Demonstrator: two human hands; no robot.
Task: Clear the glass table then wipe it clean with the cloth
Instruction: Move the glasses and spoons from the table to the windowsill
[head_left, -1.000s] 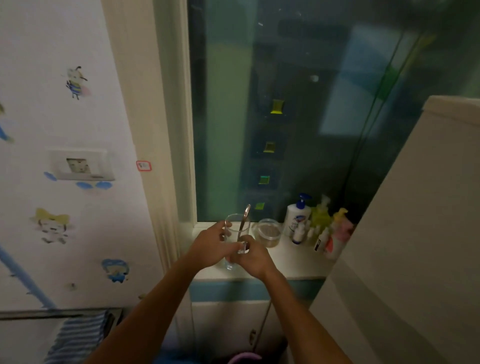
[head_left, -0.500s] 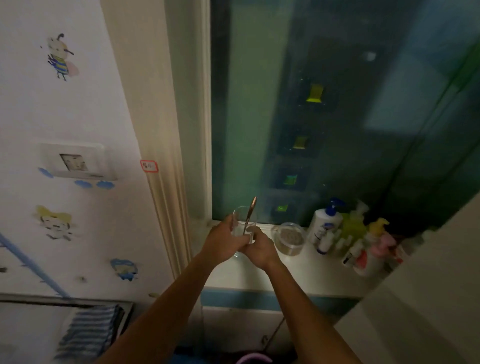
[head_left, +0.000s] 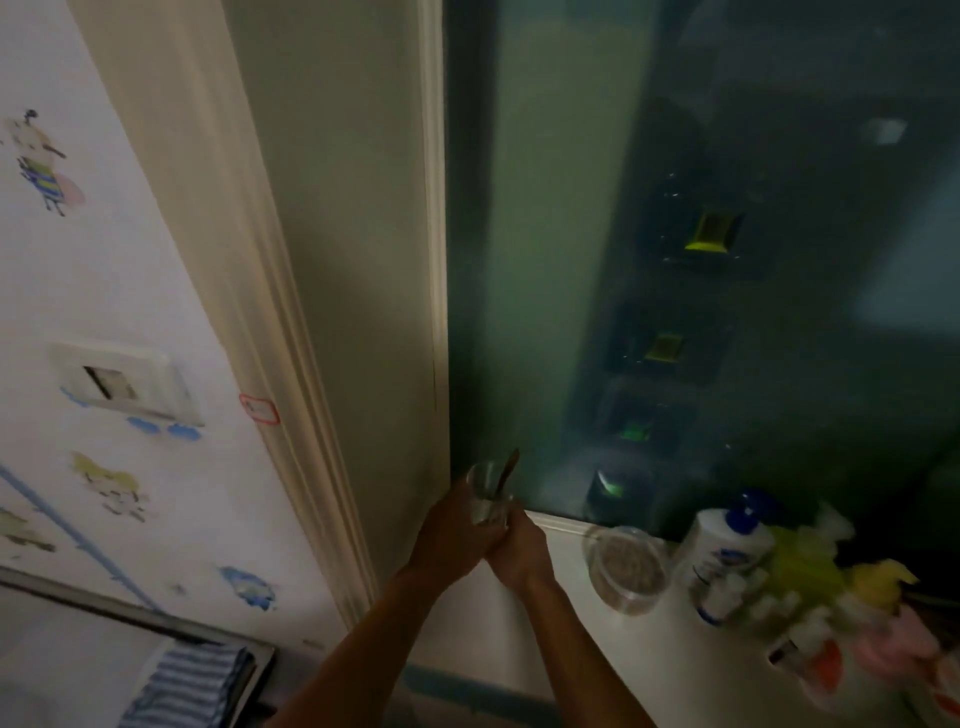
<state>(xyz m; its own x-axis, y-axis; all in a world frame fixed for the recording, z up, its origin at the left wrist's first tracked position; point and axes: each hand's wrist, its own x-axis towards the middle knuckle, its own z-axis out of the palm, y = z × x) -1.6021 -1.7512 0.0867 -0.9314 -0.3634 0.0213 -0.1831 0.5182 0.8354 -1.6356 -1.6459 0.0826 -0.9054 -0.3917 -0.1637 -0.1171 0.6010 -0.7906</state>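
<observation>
Both hands, left hand (head_left: 449, 535) and right hand (head_left: 519, 545), wrap their fingers around the glass (head_left: 485, 499) beside the jar (head_left: 626, 566). Bump it, and the spoon (head_left: 508, 470) could tip out.

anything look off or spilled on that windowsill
No spill shows. Both hands, left and right, hold a clear glass with a spoon leaning in it. The round clear container looks tipped toward the camera, but the blur may exaggerate that.

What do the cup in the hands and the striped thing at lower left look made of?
Cup: clear glass or clear plastic, glossy; the window frame shows through it.
Striped thing: soft woven fabric, matte, lying in folds, likely a cloth.
</observation>
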